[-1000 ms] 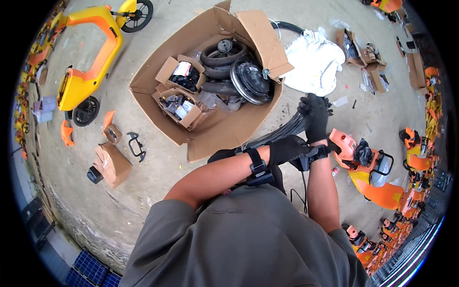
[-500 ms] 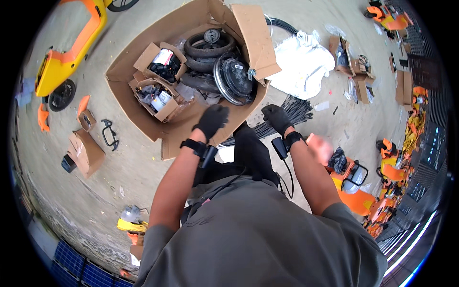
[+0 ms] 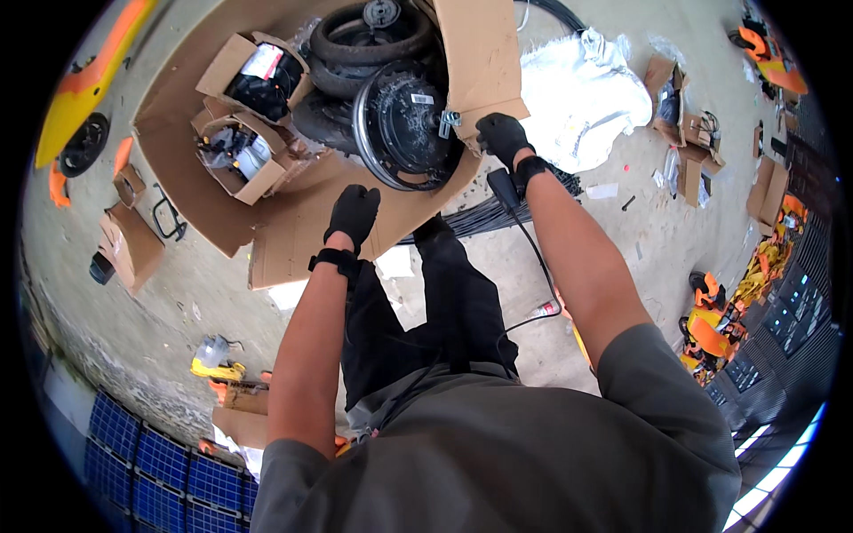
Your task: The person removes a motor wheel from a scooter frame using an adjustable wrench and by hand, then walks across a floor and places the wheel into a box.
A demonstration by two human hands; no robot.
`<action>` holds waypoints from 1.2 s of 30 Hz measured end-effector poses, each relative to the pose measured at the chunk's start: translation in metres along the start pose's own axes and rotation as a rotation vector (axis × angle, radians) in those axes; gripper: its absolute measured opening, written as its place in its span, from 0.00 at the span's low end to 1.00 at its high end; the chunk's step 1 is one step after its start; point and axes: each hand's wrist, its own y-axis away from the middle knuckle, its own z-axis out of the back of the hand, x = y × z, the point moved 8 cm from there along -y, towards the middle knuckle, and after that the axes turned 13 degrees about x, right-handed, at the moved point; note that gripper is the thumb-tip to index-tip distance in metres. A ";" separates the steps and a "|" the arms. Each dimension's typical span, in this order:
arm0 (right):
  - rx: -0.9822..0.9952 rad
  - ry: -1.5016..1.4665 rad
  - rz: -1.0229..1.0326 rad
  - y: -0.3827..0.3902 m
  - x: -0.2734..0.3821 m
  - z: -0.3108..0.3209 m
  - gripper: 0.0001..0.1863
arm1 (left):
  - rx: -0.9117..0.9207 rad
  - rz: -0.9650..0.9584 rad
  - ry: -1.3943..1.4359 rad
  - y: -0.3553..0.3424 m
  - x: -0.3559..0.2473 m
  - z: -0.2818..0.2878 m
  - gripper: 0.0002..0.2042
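Observation:
A large open cardboard box (image 3: pixel 298 233) stands in front of me, its front flap folded out. Inside at the right lies a wheel with a black hub (image 3: pixel 400 120), leaning against stacked black tyres (image 3: pixel 342 43). My left hand (image 3: pixel 354 216), in a black glove, hovers over the front flap with curled fingers and nothing visible in them. My right hand (image 3: pixel 503 139), gloved too, is closed beside the box's right corner, just below the raised side flap (image 3: pixel 484 62) and near the wheel's axle. Whether it touches the cardboard I cannot tell.
Smaller cartons of parts (image 3: pixel 244 160) sit at the box's left side. To the right lie a white sack (image 3: pixel 582 102) and a bundle of black cables (image 3: pixel 480 216). A yellow-orange vehicle frame (image 3: pixel 84 84) is at far left; more cartons (image 3: pixel 693 169) stand at far right.
My view has shifted nearer the box. My right hand has moved forward to the box's right corner; my left hand has drawn back and left from the wheel to the front flap.

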 end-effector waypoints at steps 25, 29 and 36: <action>0.308 0.409 -0.120 -0.071 0.024 -0.027 0.29 | -0.159 0.175 -0.083 -0.057 -0.027 -0.007 0.21; 0.353 0.470 0.066 -0.067 0.030 -0.029 0.29 | -0.133 0.168 -0.153 -0.060 -0.031 -0.007 0.19; 0.178 0.411 -0.062 -0.071 0.012 -0.029 0.31 | -0.172 0.061 -0.197 -0.056 -0.036 -0.007 0.15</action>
